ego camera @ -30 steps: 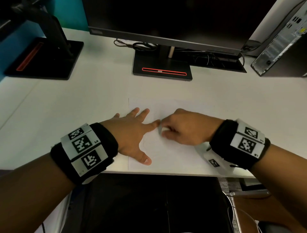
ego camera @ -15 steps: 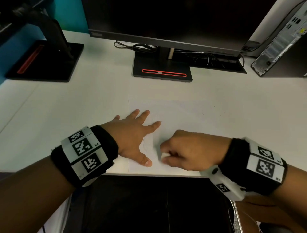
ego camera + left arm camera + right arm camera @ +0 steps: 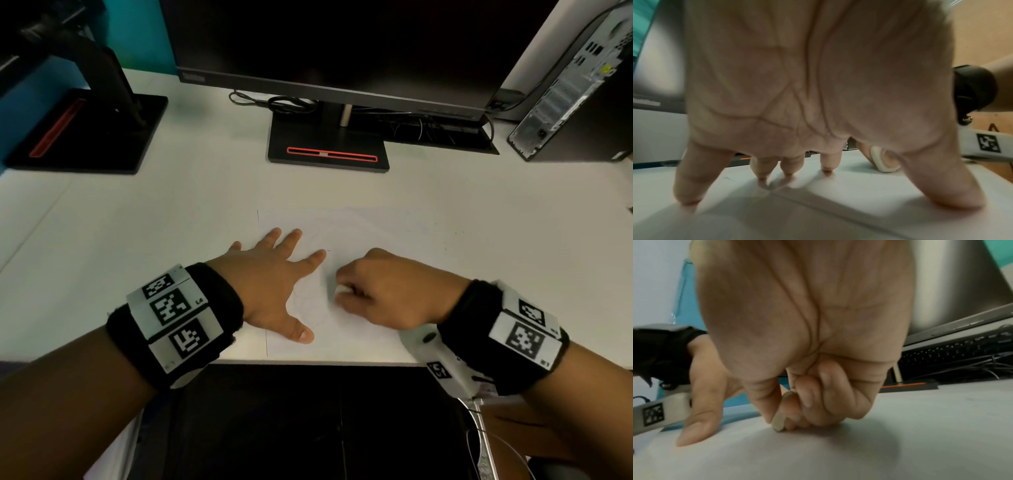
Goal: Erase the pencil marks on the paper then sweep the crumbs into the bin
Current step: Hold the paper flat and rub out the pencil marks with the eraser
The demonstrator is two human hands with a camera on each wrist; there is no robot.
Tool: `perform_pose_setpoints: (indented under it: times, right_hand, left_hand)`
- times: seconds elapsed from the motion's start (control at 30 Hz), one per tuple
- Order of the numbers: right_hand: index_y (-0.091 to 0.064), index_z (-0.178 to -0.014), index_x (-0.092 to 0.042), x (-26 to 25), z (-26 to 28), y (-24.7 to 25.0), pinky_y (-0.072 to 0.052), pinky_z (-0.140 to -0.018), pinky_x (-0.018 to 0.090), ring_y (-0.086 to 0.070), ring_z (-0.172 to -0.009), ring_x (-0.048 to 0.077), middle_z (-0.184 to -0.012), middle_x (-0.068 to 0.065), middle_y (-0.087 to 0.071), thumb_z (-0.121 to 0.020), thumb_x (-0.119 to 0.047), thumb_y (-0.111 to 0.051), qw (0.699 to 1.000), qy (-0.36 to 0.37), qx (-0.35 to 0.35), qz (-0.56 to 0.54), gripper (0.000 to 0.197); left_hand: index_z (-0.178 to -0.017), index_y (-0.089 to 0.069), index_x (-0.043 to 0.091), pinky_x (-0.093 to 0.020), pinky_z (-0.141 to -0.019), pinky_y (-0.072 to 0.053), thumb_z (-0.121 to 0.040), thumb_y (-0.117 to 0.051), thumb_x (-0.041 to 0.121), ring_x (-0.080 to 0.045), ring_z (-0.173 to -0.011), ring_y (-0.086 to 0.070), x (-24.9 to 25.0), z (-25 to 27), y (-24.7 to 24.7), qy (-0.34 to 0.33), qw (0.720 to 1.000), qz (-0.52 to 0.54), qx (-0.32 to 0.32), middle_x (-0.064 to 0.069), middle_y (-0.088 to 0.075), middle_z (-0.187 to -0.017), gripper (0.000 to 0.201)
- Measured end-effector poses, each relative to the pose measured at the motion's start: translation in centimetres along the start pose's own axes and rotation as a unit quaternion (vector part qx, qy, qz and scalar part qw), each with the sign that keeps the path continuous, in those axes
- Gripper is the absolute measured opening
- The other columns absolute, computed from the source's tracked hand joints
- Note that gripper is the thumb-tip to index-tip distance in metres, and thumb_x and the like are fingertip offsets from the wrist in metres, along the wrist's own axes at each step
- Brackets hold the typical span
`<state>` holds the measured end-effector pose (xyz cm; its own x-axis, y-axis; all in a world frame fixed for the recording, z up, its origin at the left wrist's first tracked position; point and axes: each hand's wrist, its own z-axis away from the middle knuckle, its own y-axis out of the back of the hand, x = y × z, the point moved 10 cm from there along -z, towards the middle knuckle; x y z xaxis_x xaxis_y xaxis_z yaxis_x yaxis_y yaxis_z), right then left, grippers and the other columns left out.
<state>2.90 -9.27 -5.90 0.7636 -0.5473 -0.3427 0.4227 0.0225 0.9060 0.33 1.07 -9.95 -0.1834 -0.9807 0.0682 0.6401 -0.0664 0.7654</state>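
Observation:
A white sheet of paper (image 3: 370, 236) lies on the white desk near its front edge, with faint pencil curves (image 3: 308, 301) between my hands. My left hand (image 3: 274, 274) lies flat with fingers spread, pressing the paper's left part; its fingertips (image 3: 826, 170) touch the sheet. My right hand (image 3: 380, 291) pinches a small white eraser (image 3: 342, 289) between thumb and fingers. The eraser's lower end (image 3: 779, 423) touches the paper, and it also shows in the left wrist view (image 3: 882, 160). No bin is in view.
A black monitor (image 3: 342, 44) on a stand with a red stripe (image 3: 330, 154) is behind the paper. A second black stand (image 3: 85, 133) is at back left, a computer tower (image 3: 575, 89) at back right. Cables (image 3: 274, 101) lie under the monitor. The desk's front edge (image 3: 342, 361) is just below my hands.
My right hand with the eraser went from beside the left index fingertip down toward the front edge, then back up a little. The left hand stayed pressed on the paper.

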Motion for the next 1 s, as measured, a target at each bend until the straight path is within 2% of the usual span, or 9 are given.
perform_pose_setpoints:
  times: [0.17, 0.27, 0.37, 0.43, 0.5, 0.7, 0.8, 0.87, 1.0]
  right_hand:
    - [-0.053, -0.077, -0.02, -3.9, 0.7, -2.4, -0.037, -0.061, 0.026, -0.042, -0.056, 0.003, -0.061, -0.008, -0.048, -0.098, -0.033, -0.05, 0.998, 0.051, -0.033, 0.001, 0.025]
    - [-0.049, -0.07, -0.017, -1.2, -0.2, -0.6, -0.038, -0.062, 0.03, -0.045, -0.055, 0.008, -0.059, -0.004, -0.049, -0.098, -0.031, -0.051, 1.0, 0.011, -0.008, 0.002, 0.031]
    - [-0.04, -0.067, -0.023, -0.4, -0.5, -0.2, -0.039, -0.063, 0.033, -0.039, -0.057, 0.006, -0.06, -0.005, -0.046, -0.097, -0.031, -0.049, 1.0, -0.017, 0.009, 0.025, 0.033]
    - [-0.044, -0.072, -0.023, -3.1, -0.1, -1.6, -0.042, -0.063, 0.033, -0.038, -0.058, 0.006, -0.061, -0.008, -0.044, -0.098, -0.033, -0.048, 0.999, 0.015, -0.016, 0.03, 0.028]
    - [-0.048, -0.075, -0.02, -4.2, 0.3, -2.3, -0.036, -0.06, 0.028, -0.04, -0.055, 0.005, -0.06, -0.008, -0.045, -0.099, -0.033, -0.05, 0.998, 0.038, -0.039, 0.018, 0.028]
    - [-0.042, -0.065, -0.016, 0.7, -1.0, 0.4, -0.037, -0.061, 0.033, -0.042, -0.055, 0.009, -0.059, 0.001, -0.049, -0.098, -0.029, -0.049, 0.999, -0.04, 0.009, 0.028, 0.036]
    - [-0.043, -0.068, -0.021, -2.7, -0.4, -1.5, -0.034, -0.061, 0.025, -0.042, -0.054, 0.004, -0.057, -0.007, -0.045, -0.098, -0.031, -0.05, 0.999, 0.006, -0.025, 0.029, 0.033]
    - [-0.051, -0.072, -0.017, -3.8, 0.0, -2.3, -0.035, -0.059, 0.024, -0.046, -0.055, 0.007, -0.058, -0.005, -0.05, -0.099, -0.032, -0.051, 0.998, 0.032, -0.048, 0.001, 0.03]
    - [-0.05, -0.068, -0.011, -0.2, -0.8, -0.3, -0.038, -0.062, 0.031, -0.047, -0.057, 0.014, -0.062, 0.002, -0.053, -0.099, -0.03, -0.05, 1.0, -0.017, -0.018, -0.008, 0.036]
  left_hand:
    - [-0.151, 0.026, 0.049, -0.064, -0.121, -0.01, -0.071, -0.061, 0.085, -0.025, -0.151, 0.027, 0.0, -0.1, 0.0, 0.005, 1.0, -0.007, -0.002, 0.003, 0.037, -0.161, 0.123]
    - [-0.151, 0.027, 0.048, -0.064, -0.121, -0.009, -0.073, -0.06, 0.084, -0.025, -0.151, 0.028, 0.1, 0.1, 0.0, 0.01, 1.0, -0.005, -0.007, 0.003, 0.038, -0.16, 0.122]
    - [-0.151, 0.027, 0.048, -0.064, -0.121, -0.009, -0.073, -0.059, 0.085, -0.025, -0.151, 0.028, 0.2, 0.1, 0.1, 0.016, 1.0, -0.004, -0.01, 0.003, 0.038, -0.16, 0.122]
    - [-0.151, 0.027, 0.048, -0.064, -0.121, -0.01, -0.071, -0.059, 0.086, -0.026, -0.151, 0.027, 0.2, 0.1, 0.0, 0.017, 1.0, -0.007, -0.01, 0.002, 0.037, -0.161, 0.123]
    - [-0.15, 0.028, 0.048, -0.064, -0.12, -0.011, -0.069, -0.059, 0.087, -0.026, -0.151, 0.027, 0.3, 0.0, 0.0, 0.017, 1.0, -0.012, -0.007, 0.002, 0.037, -0.161, 0.125]
    - [-0.15, 0.03, 0.045, -0.061, -0.121, -0.015, -0.069, -0.056, 0.09, -0.028, -0.152, 0.025, 0.4, 0.1, 0.1, 0.033, 0.999, -0.024, -0.01, 0.0, 0.037, -0.161, 0.126]
    - [-0.152, 0.027, 0.045, -0.059, -0.119, -0.02, -0.066, -0.056, 0.092, -0.029, -0.153, 0.021, 0.5, 0.1, 0.2, 0.032, 0.999, -0.033, 0.001, -0.001, 0.033, -0.163, 0.128]
    - [-0.152, 0.028, 0.044, -0.059, -0.119, -0.021, -0.064, -0.056, 0.093, -0.029, -0.153, 0.021, 0.4, 0.1, 0.2, 0.032, 0.999, -0.038, 0.006, -0.001, 0.033, -0.163, 0.131]
    - [-0.151, 0.029, 0.044, -0.058, -0.118, -0.021, -0.064, -0.055, 0.093, -0.029, -0.153, 0.021, 0.5, 0.2, 0.2, 0.04, 0.998, -0.039, 0.004, -0.002, 0.035, -0.162, 0.131]
